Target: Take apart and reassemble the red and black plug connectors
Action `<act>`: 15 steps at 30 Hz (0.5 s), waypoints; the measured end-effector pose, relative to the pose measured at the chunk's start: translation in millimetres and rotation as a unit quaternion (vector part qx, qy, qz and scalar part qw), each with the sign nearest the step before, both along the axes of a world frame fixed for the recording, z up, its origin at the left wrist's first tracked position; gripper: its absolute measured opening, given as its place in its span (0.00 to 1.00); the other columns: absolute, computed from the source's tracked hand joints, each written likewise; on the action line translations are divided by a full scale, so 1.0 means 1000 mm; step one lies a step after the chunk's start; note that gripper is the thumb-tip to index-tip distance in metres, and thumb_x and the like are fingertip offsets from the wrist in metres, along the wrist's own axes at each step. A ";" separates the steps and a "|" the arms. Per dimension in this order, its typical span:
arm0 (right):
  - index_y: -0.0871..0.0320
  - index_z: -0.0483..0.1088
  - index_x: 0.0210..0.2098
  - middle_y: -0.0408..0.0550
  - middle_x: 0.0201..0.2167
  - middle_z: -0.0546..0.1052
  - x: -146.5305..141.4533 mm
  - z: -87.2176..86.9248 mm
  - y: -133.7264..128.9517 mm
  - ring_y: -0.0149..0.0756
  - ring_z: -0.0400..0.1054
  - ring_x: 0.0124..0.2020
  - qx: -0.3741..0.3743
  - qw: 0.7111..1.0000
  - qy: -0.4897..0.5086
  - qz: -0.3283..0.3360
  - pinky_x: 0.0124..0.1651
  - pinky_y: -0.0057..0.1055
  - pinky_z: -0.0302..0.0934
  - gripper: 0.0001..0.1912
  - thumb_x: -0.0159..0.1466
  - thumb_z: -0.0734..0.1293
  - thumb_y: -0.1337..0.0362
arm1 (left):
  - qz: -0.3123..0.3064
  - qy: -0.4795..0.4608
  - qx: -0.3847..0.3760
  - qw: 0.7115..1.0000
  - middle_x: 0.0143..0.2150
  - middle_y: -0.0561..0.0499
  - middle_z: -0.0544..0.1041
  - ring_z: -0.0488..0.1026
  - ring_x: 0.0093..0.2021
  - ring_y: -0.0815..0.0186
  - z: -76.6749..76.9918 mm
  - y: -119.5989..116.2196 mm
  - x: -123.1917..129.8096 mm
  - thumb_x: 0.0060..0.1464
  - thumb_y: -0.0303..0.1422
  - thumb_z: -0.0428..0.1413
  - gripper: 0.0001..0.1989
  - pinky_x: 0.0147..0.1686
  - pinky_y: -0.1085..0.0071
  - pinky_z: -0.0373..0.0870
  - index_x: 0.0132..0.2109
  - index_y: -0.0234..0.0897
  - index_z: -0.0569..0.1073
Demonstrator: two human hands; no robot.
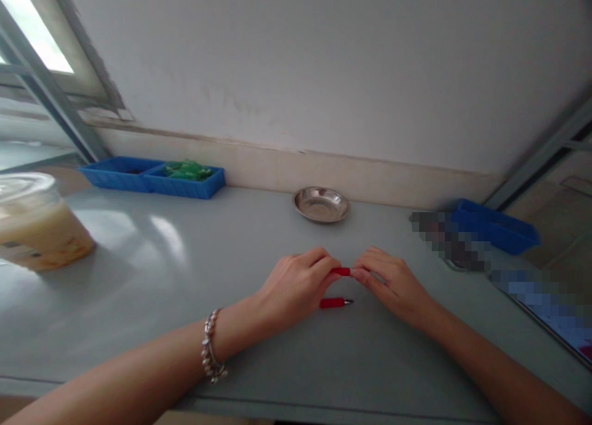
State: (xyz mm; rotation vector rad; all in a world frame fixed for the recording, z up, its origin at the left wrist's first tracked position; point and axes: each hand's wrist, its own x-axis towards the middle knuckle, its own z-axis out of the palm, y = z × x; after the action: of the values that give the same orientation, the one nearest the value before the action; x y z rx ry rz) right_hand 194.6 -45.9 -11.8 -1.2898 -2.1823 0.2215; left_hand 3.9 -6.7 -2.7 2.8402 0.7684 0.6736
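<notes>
A short red pen part [341, 271] is held level between my two hands above the grey table. My left hand [300, 284], with a beaded bracelet [210, 346] on its wrist, is closed round the left end of the part. The fingertips of my right hand [393, 284] pinch its right end, where a small pale tip shows. Just below, another red pen piece [333, 302] with a pointed metal tip lies on the table, close to my left hand. Its left end is hidden by that hand.
A metal dish [322, 205] stands near the wall. Blue trays [180, 187], one holding green pieces, are at the back left. A lidded plastic cup [46, 227] stands left. A blue bin [497, 226] and two blurred flat objects lie right.
</notes>
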 end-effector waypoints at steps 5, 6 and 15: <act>0.58 0.66 0.33 0.46 0.28 0.71 -0.001 0.000 -0.001 0.34 0.63 0.32 0.008 1.000 0.021 0.003 0.35 0.29 0.57 0.08 0.61 0.60 0.60 | -0.001 -0.001 0.001 1.000 0.36 0.47 0.71 0.71 0.32 0.67 0.000 0.001 -0.001 0.57 0.28 0.45 0.10 0.32 0.71 0.68 0.42 0.34 0.68; 0.58 0.66 0.32 0.46 0.27 0.71 -0.001 0.000 -0.001 0.34 0.63 0.32 0.014 1.000 0.021 0.010 0.35 0.29 0.57 0.07 0.61 0.60 0.61 | -0.003 0.002 0.001 1.000 0.36 0.48 0.71 0.70 0.32 0.67 0.000 0.002 -0.001 0.57 0.28 0.45 0.09 0.31 0.71 0.68 0.42 0.34 0.68; 0.59 0.66 0.34 0.46 0.28 0.71 -0.001 -0.002 0.000 0.33 0.63 0.32 0.021 0.999 0.015 0.025 0.36 0.30 0.57 0.05 0.60 0.61 0.65 | -0.001 0.030 -0.017 0.999 0.36 0.49 0.70 0.70 0.29 0.68 0.001 0.001 -0.001 0.56 0.30 0.46 0.09 0.28 0.73 0.67 0.42 0.35 0.68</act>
State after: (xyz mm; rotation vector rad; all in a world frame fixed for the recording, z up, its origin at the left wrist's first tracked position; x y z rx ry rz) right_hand 193.2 -46.1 -14.2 -1.2033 -2.1840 0.2133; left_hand 2.6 -5.8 -1.7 2.8417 0.7791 0.5711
